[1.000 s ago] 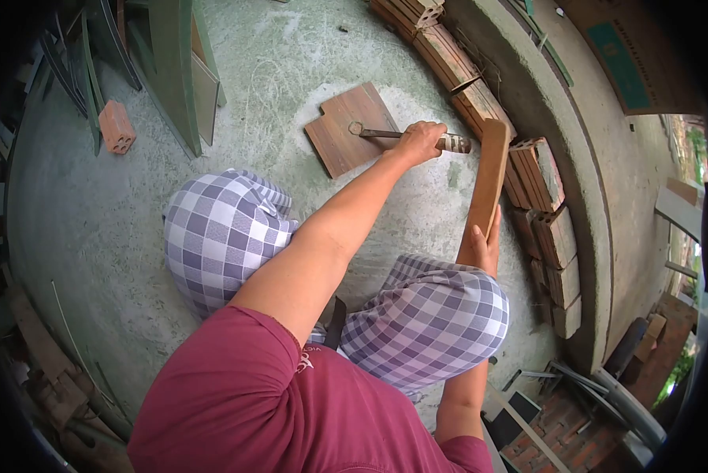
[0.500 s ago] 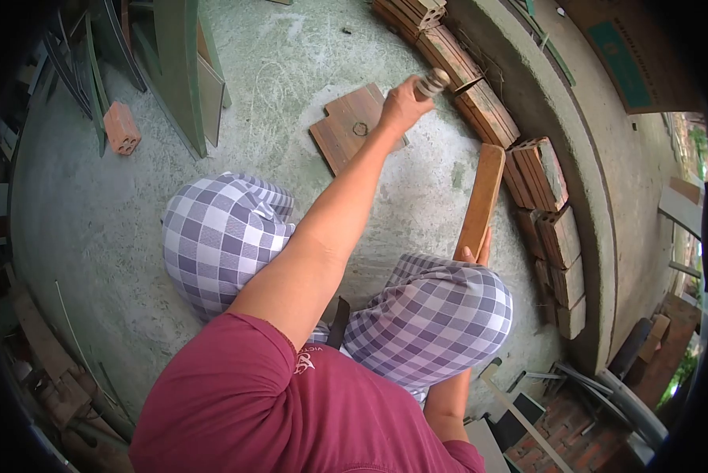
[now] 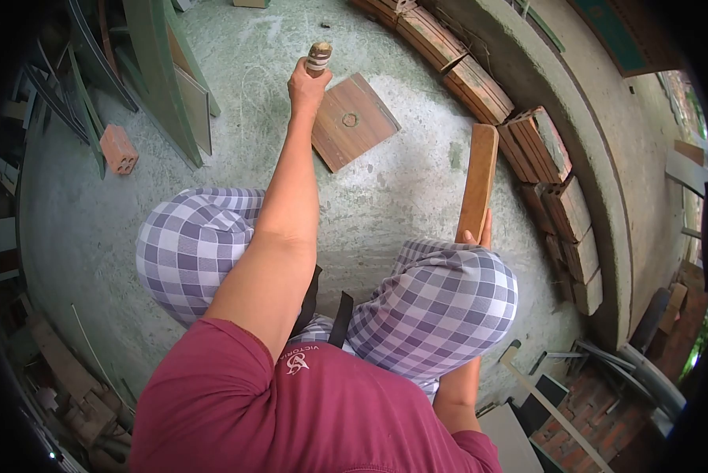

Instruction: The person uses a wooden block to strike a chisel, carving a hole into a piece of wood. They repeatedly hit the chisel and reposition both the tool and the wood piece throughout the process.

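My left hand (image 3: 308, 83) is stretched out and closed around a round tool handle (image 3: 318, 59) with pale bands near its end. The rest of this tool is hidden below the hand. Just right of that hand, a brown wood-grain board (image 3: 358, 126) with a dark ring mark lies flat on the floor. My right hand (image 3: 483, 230) grips the near end of a narrow wooden slat (image 3: 477, 177) beside my right knee. My knee hides most of this hand; only some fingers show.
Hollow bricks (image 3: 535, 146) line a low concrete ledge (image 3: 598, 173) on the right. A single brick (image 3: 120, 149) stands on the left near leaning green panels (image 3: 161, 79). Metal pieces and scraps (image 3: 551, 394) lie at the lower right.
My left hand has swung left with the banded handle, from right of the board to its upper left. My right hand still holds the slat in about the same place.
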{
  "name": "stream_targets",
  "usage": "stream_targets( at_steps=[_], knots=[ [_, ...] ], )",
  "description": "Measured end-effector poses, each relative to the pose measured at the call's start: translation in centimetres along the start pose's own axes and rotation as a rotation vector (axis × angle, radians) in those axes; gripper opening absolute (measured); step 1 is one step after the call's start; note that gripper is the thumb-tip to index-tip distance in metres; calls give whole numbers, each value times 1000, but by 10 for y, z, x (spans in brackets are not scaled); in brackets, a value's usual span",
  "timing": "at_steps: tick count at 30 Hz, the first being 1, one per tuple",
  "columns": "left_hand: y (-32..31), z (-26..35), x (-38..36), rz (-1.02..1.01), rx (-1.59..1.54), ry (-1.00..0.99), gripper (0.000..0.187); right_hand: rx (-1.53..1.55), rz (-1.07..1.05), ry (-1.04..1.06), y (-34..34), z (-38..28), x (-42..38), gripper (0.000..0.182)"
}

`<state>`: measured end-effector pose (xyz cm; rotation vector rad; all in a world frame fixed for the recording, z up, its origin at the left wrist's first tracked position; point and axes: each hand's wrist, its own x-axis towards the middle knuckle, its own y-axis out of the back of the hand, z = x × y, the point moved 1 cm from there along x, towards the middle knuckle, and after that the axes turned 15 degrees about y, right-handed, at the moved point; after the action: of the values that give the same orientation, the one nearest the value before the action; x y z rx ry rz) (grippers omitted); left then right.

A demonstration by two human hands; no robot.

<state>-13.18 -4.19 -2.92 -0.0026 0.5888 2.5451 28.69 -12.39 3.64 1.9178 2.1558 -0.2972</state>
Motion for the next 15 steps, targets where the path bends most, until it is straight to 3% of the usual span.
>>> stream_targets(
  at_steps=[3, 8, 11, 13, 15],
  knots=[
    [-4, -2, -1, -25, 36, 18, 34, -75, -13, 65, 5, 7, 4, 71],
    [-39, -19, -15, -144, -214, 211, 36, -131, -26, 49, 17, 13, 10, 73],
    [-46, 3, -43, -206, -157, 207, 36, -128, -22, 65, 18, 15, 9, 74],
    [-50, 17, -46, -222, -150, 198, 33, -106, -5, 94, 17, 8, 6, 75],
    [-57, 35, -44, -288, -354, 177, 18, -125, -32, 50, 17, -2, 3, 75]
  ],
)
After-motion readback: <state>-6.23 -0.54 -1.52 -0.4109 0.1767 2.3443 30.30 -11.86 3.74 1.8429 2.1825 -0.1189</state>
